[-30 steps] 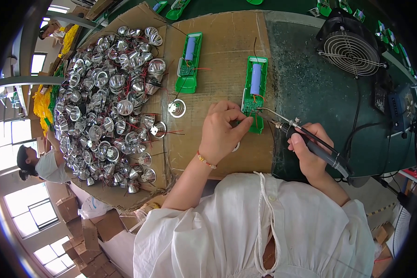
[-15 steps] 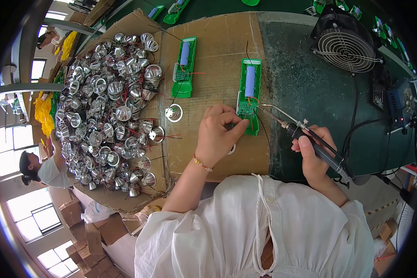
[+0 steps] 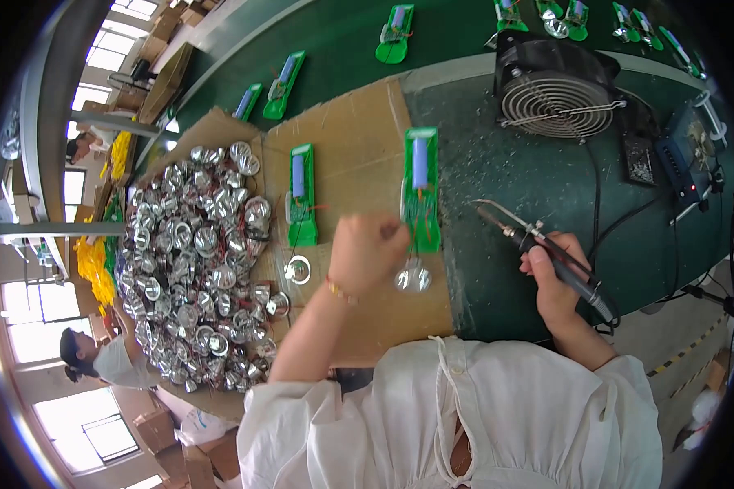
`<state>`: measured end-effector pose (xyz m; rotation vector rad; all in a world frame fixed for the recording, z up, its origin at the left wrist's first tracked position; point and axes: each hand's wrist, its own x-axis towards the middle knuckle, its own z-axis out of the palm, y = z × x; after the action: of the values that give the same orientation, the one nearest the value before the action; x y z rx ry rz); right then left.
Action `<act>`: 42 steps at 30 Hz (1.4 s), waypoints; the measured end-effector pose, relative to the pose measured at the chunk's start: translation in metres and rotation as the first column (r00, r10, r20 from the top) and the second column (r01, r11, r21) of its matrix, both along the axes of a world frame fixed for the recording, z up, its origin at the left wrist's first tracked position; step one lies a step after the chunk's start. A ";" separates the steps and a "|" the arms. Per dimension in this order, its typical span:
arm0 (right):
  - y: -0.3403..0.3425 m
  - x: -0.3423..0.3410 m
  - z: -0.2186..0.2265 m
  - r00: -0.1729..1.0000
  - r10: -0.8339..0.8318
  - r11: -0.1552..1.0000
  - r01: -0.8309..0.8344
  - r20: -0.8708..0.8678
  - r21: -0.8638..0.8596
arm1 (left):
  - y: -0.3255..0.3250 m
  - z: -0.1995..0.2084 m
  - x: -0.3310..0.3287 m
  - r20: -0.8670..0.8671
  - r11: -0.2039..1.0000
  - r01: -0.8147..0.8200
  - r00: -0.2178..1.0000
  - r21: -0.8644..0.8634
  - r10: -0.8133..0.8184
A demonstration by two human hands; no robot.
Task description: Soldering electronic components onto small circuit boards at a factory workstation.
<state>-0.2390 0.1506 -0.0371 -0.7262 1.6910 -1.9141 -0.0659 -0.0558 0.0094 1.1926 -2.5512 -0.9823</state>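
My right hand (image 3: 556, 273) grips a soldering iron (image 3: 567, 273) with a thin curved metal feed tube along it. Its tip points at the green work surface, right of a green plastic housing (image 3: 432, 220). That housing holds a purple-blue cylindrical battery (image 3: 420, 163), a small circuit board and thin red wires. Just below its lower end sits a shiny reflector cup (image 3: 413, 277). Beside these, my left hand (image 3: 369, 253) is curled closed and motion-blurred, so anything in its fingers is hidden. A second green housing (image 3: 303, 232) with a battery lies to the left, above a ring-shaped reflector (image 3: 298, 270).
Many silver reflectors (image 3: 196, 261) with red wires are heaped at the left on cardboard (image 3: 375, 334). A black fan (image 3: 559, 106) stands back right, near a blue control box (image 3: 683, 175). More green housings (image 3: 395, 37) lie along the far green strip. Co-workers (image 3: 110, 359) are at left.
My left hand has moved away from the housing's wires. The soldering iron tip has withdrawn from the board. A reflector now shows below the housing, and the whole view has shifted.
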 end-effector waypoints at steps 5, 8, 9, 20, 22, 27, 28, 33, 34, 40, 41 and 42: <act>-0.006 0.002 -0.007 0.999 0.002 0.996 -0.005 0.033 0.085 | -0.094 0.002 -0.129 -0.031 0.996 -0.009 0.999 -0.084 0.006; -0.010 0.000 -0.007 0.998 -0.001 0.994 -0.006 0.065 0.108 | -0.132 -0.010 -0.188 -0.269 0.876 -0.361 0.921 -0.321 0.281; -0.010 0.000 -0.007 0.996 -0.014 0.996 0.007 0.083 0.086 | -0.148 -0.013 -0.197 -0.348 0.817 -0.411 0.895 -0.404 0.278; -0.007 -0.002 -0.003 0.997 0.071 0.975 -0.073 0.019 0.208 | -0.204 -0.044 -0.187 -0.096 0.931 -0.047 0.995 -0.363 0.013; -0.010 -0.001 -0.006 0.998 0.058 0.983 -0.062 0.030 0.175 | -0.178 -0.031 -0.154 -0.125 0.948 -0.095 0.990 -0.305 0.059; -0.014 -0.002 -0.013 0.999 0.039 0.998 -0.040 0.027 0.050 | -0.079 -0.002 -0.041 -0.194 0.932 -0.106 0.980 -0.346 0.040; -0.013 -0.001 -0.013 0.996 0.035 0.998 -0.038 0.079 0.040 | -0.056 -0.001 -0.022 -0.177 0.941 -0.114 0.982 -0.318 0.059; -0.014 0.001 -0.005 0.996 0.022 1.000 -0.022 0.089 -0.008 | 0.030 0.004 0.032 -0.090 0.934 -0.147 0.988 -0.324 0.125; -0.014 0.001 -0.004 0.995 0.020 1.000 -0.018 0.095 -0.025 | 0.036 0.011 0.038 -0.091 0.911 -0.132 0.990 -0.390 0.105; -0.015 0.000 -0.013 0.997 0.004 0.998 0.001 0.077 -0.064 | 0.050 0.121 0.046 -0.734 0.970 0.231 0.672 0.077 -0.102; -0.015 -0.001 -0.015 0.997 -0.002 0.997 0.008 0.073 -0.080 | 0.063 0.143 0.042 -0.854 0.888 0.434 0.509 0.150 -0.105; -0.015 -0.001 -0.017 0.999 -0.017 0.997 0.021 0.050 -0.081 | 0.076 0.166 0.042 -0.886 0.793 0.595 0.428 0.128 -0.178</act>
<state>-0.2405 0.1353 -0.0537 -0.6896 1.6039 -2.0072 -0.0234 0.0201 0.1756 -0.0439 -1.7994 -1.7526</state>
